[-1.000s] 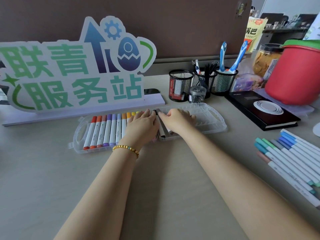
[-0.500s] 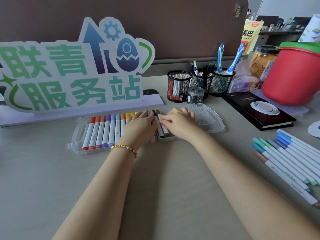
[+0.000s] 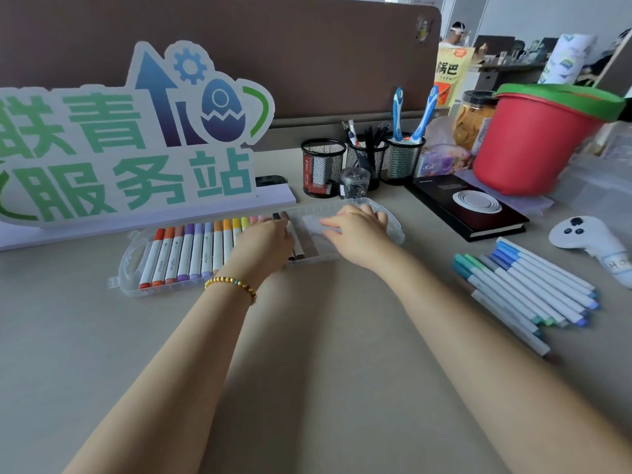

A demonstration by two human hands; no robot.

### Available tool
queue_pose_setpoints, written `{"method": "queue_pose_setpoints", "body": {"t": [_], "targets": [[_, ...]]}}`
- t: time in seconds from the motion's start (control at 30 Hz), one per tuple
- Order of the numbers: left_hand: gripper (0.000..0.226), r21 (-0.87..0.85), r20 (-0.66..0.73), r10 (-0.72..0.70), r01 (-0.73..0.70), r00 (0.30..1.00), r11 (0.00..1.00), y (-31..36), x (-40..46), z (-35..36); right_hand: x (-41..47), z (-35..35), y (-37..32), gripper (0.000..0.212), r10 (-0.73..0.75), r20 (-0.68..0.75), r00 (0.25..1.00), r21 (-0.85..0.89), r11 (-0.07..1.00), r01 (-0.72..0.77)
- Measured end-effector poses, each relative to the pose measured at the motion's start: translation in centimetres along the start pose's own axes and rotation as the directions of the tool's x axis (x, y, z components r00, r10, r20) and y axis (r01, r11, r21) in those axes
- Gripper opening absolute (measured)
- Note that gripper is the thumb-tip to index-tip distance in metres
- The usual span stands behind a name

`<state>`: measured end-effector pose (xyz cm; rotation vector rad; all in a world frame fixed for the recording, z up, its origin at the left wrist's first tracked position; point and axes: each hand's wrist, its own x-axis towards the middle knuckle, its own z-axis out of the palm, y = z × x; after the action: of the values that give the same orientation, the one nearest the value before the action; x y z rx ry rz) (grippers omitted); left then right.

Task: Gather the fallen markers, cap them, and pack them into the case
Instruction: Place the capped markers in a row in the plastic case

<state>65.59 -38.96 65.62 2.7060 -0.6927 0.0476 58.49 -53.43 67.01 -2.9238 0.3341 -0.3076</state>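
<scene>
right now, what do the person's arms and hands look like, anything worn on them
Both forearms are bare, with no sleeves in view. The left wrist carries a thin gold beaded bracelet with a few small teal beads on its right side. The left hand and the right hand wear no gloves, and no rings or watch can be seen.

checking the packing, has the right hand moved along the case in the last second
Yes. The right hand slid rightward over the empty part of the clear case, away from the brown markers it was touching.

Red bucket (image 3: 526, 145), mesh pen cups (image 3: 323, 165)
</scene>
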Motion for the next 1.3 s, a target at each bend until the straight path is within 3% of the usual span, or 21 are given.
{"method": "queue_pose_setpoints", "body": {"t": [0.13, 0.23, 0.43, 0.7, 0.83, 1.03, 1.3], "targets": [[0.035, -0.096, -0.116, 0.065, -0.076, 0.991, 0.993, 4.1, -2.3, 0.2, -3.5, -1.8, 4.0, 0.029, 0.099, -0.032, 0.995, -0.014, 0.995, -0.099], [0.030, -0.133, -0.115, 0.139, -0.154, 0.984, 0.979, 7.9, -3.9, 1.1, -6.1, -3.0, 7.0, 0.026, 0.168, -0.021, 0.986, -0.024, 0.985, -0.169], [0.020, -0.183, 0.055, 0.184, -0.172, 0.981, 0.968, 14.6, -6.8, 2.9, -10.5, -5.3, 11.7, 0.016, 0.287, -0.068, 0.956, 0.013, 0.958, -0.286], [0.030, -0.084, 0.257, 0.204, -0.188, 0.945, 0.978, 21.3, -9.6, 5.0, -14.3, -7.0, 14.9, 0.012, 0.372, 0.062, 0.926, -0.014, 0.928, -0.372], [0.040, 0.047, 0.251, 0.181, -0.198, 0.951, 0.979, 22.3, -9.6, 5.0, -14.8, -6.8, 15.4, 0.010, 0.365, 0.065, 0.929, -0.015, 0.931, -0.365], [0.024, 0.087, 0.340, 0.193, -0.235, 0.920, 0.968, 22.1, -8.5, 4.0, -14.2, -6.5, 15.2, 0.007, 0.362, 0.064, 0.930, -0.013, 0.932, -0.362], [0.024, 0.125, 0.373, 0.201, -0.264, 0.906, 0.956, 18.5, -6.9, 2.7, -13.0, -6.1, 13.8, 0.017, 0.322, 0.074, 0.944, -0.137, 0.941, -0.310]]}}
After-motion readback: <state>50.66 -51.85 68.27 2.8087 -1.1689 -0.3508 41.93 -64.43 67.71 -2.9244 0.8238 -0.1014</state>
